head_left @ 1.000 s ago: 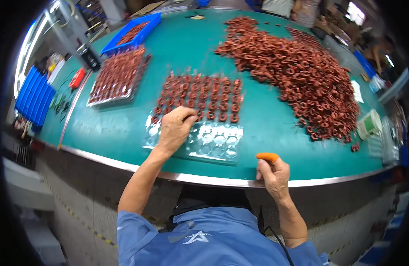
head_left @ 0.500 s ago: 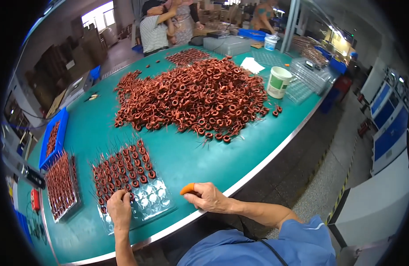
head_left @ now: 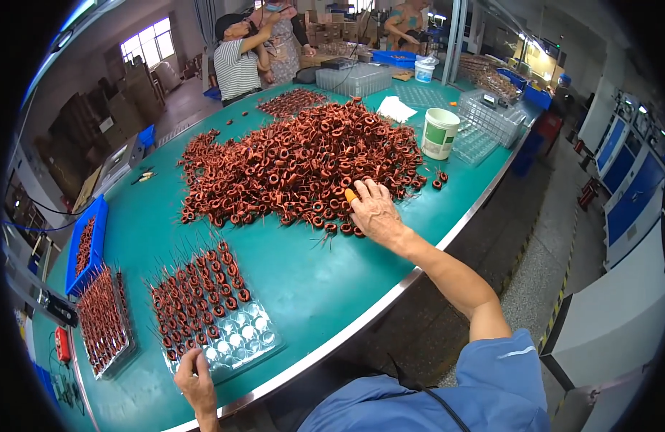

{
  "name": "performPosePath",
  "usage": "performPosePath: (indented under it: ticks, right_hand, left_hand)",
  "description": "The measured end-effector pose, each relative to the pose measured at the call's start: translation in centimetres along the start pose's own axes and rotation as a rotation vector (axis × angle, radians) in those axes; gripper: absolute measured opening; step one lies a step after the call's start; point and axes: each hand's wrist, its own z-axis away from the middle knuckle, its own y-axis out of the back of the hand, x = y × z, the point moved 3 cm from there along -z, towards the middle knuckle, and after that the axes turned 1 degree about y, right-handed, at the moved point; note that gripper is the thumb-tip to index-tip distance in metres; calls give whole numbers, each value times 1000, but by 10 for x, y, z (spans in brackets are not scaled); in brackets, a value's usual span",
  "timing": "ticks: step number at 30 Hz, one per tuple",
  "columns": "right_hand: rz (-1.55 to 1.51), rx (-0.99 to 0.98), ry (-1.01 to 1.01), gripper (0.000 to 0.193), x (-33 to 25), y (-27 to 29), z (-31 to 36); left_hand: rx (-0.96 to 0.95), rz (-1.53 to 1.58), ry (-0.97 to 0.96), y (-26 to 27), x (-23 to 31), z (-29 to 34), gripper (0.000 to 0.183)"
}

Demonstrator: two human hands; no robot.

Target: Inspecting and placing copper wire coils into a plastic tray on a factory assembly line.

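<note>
The clear tray (head_left: 237, 347) lies on the bench (head_left: 311, 277), and I judge it more than half filled: red wire rings (head_left: 203, 288) sit in rows over its far and left part, while the pockets at its near right hold none. These rings show round holes, and thin wires poke up from them. At the tray's near left edge is my left grip (head_left: 195, 383); I cannot tell whether thumb and finger are apart or pinched on a ring.

Beyond the tray and to its right, plenty of rings remain loose in a big heap (head_left: 296, 162). My right grip (head_left: 376, 216), wearing an orange finger cover (head_left: 350, 195), has its bent fingers at the heap; whether they clamp a ring, I cannot see. Left of the tray stands a packed stack (head_left: 105, 324) of more rings.
</note>
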Motion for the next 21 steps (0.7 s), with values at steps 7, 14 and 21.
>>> performPosePath:
  ticks: [7,14,21]
  right_hand:
    - [46,124,132,15,4,-3,3]
    - [-134,127,38,16,12,6,-5]
    - [-348,250,-179,19,20,7,-9]
  left_hand:
    - [-17,56,76,8,2,13,12]
    - [-33,122,88,5,7,13,11]
    - [-39,166,90,2,16,10,11]
